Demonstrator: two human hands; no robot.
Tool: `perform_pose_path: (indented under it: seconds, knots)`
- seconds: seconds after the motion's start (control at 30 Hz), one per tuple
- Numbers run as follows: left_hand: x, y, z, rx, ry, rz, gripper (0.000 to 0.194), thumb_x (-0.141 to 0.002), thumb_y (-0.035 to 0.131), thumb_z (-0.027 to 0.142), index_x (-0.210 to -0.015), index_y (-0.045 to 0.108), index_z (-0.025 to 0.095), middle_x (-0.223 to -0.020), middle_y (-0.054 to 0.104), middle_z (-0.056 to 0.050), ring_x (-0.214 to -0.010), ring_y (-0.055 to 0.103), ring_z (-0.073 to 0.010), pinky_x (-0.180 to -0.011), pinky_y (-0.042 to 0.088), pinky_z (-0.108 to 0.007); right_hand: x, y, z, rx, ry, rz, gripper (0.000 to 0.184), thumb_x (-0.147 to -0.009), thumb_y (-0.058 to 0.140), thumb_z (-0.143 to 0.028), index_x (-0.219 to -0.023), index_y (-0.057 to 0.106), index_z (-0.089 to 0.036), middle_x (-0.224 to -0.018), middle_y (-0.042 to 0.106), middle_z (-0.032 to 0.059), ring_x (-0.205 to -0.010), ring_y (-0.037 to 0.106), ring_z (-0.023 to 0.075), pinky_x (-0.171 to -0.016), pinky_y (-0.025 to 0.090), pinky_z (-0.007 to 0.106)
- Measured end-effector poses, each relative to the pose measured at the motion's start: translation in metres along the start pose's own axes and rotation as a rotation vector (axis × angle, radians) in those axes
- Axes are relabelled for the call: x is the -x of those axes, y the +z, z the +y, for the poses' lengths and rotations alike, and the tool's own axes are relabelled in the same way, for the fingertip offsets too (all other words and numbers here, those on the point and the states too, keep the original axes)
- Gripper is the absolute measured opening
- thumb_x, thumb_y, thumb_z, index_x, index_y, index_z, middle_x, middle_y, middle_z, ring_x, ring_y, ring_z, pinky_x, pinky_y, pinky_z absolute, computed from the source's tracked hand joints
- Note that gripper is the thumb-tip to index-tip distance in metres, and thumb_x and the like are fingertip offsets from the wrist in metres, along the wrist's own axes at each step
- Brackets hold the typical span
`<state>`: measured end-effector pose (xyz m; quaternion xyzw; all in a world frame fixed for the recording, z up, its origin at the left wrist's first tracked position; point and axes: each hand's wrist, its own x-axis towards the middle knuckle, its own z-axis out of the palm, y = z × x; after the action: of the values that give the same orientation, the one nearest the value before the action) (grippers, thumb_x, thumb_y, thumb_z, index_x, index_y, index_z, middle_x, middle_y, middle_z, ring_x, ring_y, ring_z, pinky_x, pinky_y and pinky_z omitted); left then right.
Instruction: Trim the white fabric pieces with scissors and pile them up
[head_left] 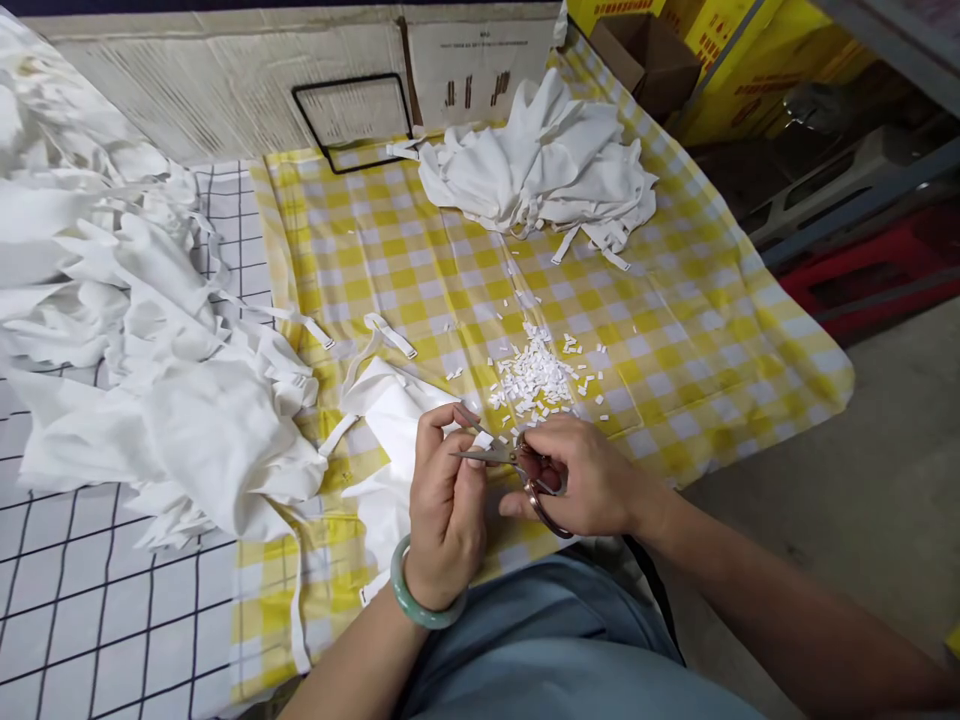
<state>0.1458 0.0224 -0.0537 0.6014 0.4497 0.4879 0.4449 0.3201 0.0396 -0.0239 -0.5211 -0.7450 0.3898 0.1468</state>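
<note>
My right hand [581, 475] is closed round the handles of a pair of scissors [491, 455], whose blades are spread and point left. Between the blades sits the small white end of a fabric piece. My left hand [450, 490], with a green bangle at the wrist, pinches that white fabric garment [394, 405] near the blades. Part of the garment is hidden behind this hand, and a strap of it lies above on the cloth. Just beyond the scissors is a heap of tiny white clippings [536, 370].
A large pile of white garments [202, 430] spreads over the left side. Another white bundle [540, 165] lies at the back on the yellow checked tablecloth [720, 350]. Behind stand a black wire frame [296, 95] and a cardboard panel [225, 90]. Shelving is at the right.
</note>
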Motion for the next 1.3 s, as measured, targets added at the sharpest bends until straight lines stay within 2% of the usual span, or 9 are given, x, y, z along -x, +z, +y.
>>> perform_pose_path:
  seconds: [0.3,0.53,0.9,1.0,1.1,1.2,1.23,1.3]
  knots:
    - [0.000,0.001,0.001,-0.043,0.016,-0.023,0.023,-0.099,0.038,0.015,-0.090,0.059,0.019,-0.112,0.047,-0.008,-0.108,0.045,-0.0194,-0.094,0.044,-0.035,0.001,0.001,0.000,-0.037,0.022,-0.003,0.042,-0.074,0.072,-0.049,-0.059,0.046,-0.019,-0.052,0.047,-0.0047,-0.054,0.042,0.0103,-0.056,0.031,0.024]
    - [-0.002,0.004,0.001,-0.077,0.045,-0.029,0.024,-0.099,0.039,0.013,-0.085,0.057,0.018,-0.109,0.048,-0.007,-0.107,0.046,-0.0180,-0.090,0.043,-0.032,0.005,0.002,0.003,-0.048,0.061,0.012,0.044,-0.074,0.073,-0.050,-0.057,0.048,-0.018,-0.053,0.048,-0.0040,-0.056,0.044,0.0101,-0.056,0.030,0.023]
    - [-0.016,0.024,0.005,-0.120,0.069,-0.115,0.024,-0.099,0.039,0.011,-0.083,0.056,0.018,-0.103,0.050,-0.006,-0.109,0.047,-0.0172,-0.092,0.041,-0.030,0.026,0.002,0.029,-0.084,0.203,0.112,0.043,-0.074,0.074,-0.046,-0.055,0.048,-0.017,-0.052,0.045,-0.0053,-0.051,0.037,0.0072,-0.051,0.027,0.021]
    - [-0.019,0.030,0.001,-0.115,0.054,-0.155,0.023,-0.099,0.040,0.012,-0.083,0.056,0.018,-0.100,0.050,-0.006,-0.109,0.047,-0.0177,-0.093,0.041,-0.031,0.032,0.007,0.035,-0.195,0.290,0.113,0.047,-0.074,0.073,-0.049,-0.053,0.045,-0.018,-0.049,0.042,-0.0061,-0.048,0.035,0.0069,-0.049,0.026,0.021]
    - [-0.020,0.034,-0.001,-0.109,0.024,-0.165,0.024,-0.099,0.040,0.015,-0.082,0.057,0.018,-0.096,0.052,-0.007,-0.109,0.048,-0.0195,-0.091,0.043,-0.033,0.035,0.008,0.037,-0.440,0.412,0.065,0.047,-0.076,0.070,-0.055,-0.057,0.046,-0.019,-0.049,0.043,-0.0059,-0.047,0.039,0.0079,-0.047,0.029,0.022]
    - [-0.018,0.019,0.012,-0.131,0.004,-0.186,0.025,-0.099,0.039,0.017,-0.081,0.057,0.018,-0.100,0.054,-0.009,-0.106,0.052,-0.0203,-0.088,0.047,-0.033,0.033,0.003,0.033,-0.603,0.390,0.106,0.044,-0.078,0.065,-0.061,-0.072,0.051,-0.020,-0.061,0.051,-0.0035,-0.054,0.048,0.0113,-0.051,0.037,0.024]
    - [-0.016,0.008,0.020,-0.148,-0.002,-0.245,0.024,-0.099,0.041,0.018,-0.081,0.057,0.018,-0.102,0.055,-0.009,-0.105,0.054,-0.0203,-0.087,0.049,-0.032,0.031,0.000,0.031,-0.616,0.331,0.135,0.044,-0.079,0.063,-0.063,-0.077,0.051,-0.020,-0.067,0.053,-0.0019,-0.060,0.050,0.0130,-0.054,0.040,0.025]
    - [-0.010,-0.021,0.037,-0.190,-0.027,-0.453,0.018,-0.096,0.047,0.020,-0.082,0.059,0.019,-0.108,0.059,-0.010,-0.105,0.059,-0.0203,-0.087,0.051,-0.030,0.026,-0.003,0.027,-0.605,0.177,0.165,0.043,-0.082,0.060,-0.063,-0.086,0.053,-0.021,-0.080,0.056,0.0019,-0.072,0.055,0.0167,-0.065,0.046,0.030]
